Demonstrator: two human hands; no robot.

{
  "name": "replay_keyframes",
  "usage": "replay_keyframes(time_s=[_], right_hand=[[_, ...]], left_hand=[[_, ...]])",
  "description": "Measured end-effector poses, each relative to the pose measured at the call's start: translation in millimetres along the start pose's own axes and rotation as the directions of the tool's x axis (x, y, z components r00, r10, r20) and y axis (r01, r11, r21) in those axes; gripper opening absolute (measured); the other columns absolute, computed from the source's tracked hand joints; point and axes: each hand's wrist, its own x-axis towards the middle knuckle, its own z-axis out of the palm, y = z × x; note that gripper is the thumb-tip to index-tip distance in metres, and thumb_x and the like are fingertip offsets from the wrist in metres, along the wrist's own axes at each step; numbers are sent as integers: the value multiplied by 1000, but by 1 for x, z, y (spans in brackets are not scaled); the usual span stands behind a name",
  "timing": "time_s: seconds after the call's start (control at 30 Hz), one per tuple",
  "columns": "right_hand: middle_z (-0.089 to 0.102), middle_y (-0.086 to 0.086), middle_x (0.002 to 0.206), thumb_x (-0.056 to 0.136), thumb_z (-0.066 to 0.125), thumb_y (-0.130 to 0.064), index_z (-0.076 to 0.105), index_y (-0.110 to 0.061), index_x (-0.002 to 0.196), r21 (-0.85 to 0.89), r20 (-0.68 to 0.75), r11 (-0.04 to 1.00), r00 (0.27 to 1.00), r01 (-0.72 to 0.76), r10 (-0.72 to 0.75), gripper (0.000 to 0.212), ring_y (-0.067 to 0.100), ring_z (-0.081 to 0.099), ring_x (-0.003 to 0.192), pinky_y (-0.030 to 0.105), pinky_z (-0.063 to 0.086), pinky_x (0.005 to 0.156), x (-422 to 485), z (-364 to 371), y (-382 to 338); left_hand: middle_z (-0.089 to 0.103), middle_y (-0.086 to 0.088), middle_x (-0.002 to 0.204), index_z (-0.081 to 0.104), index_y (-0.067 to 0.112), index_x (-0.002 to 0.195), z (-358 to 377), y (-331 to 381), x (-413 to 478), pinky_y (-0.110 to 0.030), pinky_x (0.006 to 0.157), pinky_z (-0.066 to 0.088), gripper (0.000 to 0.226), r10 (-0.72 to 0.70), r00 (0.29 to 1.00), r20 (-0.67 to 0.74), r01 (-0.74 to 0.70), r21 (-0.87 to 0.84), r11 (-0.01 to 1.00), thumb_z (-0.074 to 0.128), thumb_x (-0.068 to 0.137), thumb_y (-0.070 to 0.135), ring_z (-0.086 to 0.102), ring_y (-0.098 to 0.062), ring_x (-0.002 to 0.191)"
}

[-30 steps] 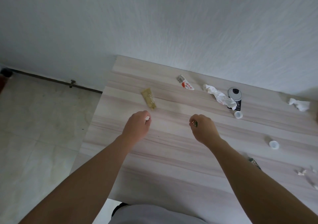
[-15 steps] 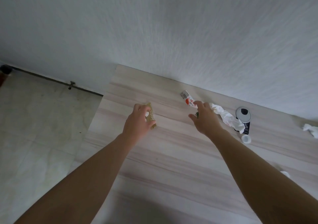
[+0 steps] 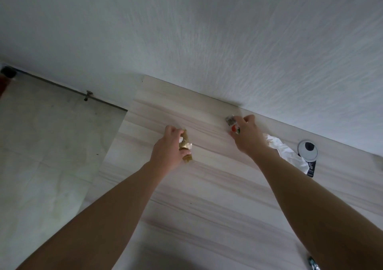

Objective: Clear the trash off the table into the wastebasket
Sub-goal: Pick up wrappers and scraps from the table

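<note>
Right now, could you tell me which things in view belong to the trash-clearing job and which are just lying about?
Part of the job:
- gold wrapper, gripped by the left hand
- red-and-white wrapper, under the right hand
- crumpled white paper
- black-and-silver packet, probably trash too

Just lying about:
- table
- floor pipe along the wall

No wastebasket is in view.

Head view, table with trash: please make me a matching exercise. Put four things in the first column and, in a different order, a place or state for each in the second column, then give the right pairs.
Things
1. gold wrapper
2. red and white wrapper
3. crumpled white paper
4. round silver lid

Places or states
A. lying on the table just right of the right forearm
B. gripped by the left hand
C. at the right hand's fingertips, near the wall
D. flat on the table, furthest right

Pairs: 1-B, 2-C, 3-A, 4-D
</note>
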Motion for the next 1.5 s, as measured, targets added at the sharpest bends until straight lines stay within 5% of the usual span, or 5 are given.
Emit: replay_keyframes(time_s=[0.37,0.63,0.83,1.1,1.5], right_hand=[[57,10,104,94,58,-24,65,-10,104,46,-125,999,992,-11,17,19,30,57,83,30,34,68,-9,12,-3],[56,5,91,92,53,-8,50,-10,116,200,-130,977,987,-68,95,25,27,54,82,33,38,68,-17,16,-5],[63,12,106,94,53,-15,65,-9,101,118,-86,988,990,-103,114,15,29,58,95,29,37,75,-19,17,-4],[60,10,101,94,50,-16,61,-9,99,49,-38,996,996,-75,77,13,27,57,88,35,46,76,-41,28,-3],[60,3,97,88,52,-12,58,-19,94,66,107,998,994,-11,4,11,23,58,84,33,48,74,-127,64,-9]], left_hand=[[62,-4,97,62,16,95,10,6,-2,-33,69,41,21,14,1000,-26,-13,11,1000,67,84,33,60,-28,89],[65,-5,93,65,14,95,9,5,-20,-29,65,36,18,-3,1000,-15,2,-11,1000,66,84,30,61,-27,87],[63,-6,81,63,11,85,5,1,-35,-31,62,39,14,-3,1000,-29,1,-70,998,68,80,22,59,-28,77],[63,-4,80,64,12,84,0,-3,-53,-36,64,48,11,23,997,-76,-31,-108,994,67,79,20,59,-27,74],[61,3,77,64,13,86,-7,-5,-95,-29,60,42,12,-35,996,-88,23,-139,990,63,80,24,57,-19,71]])
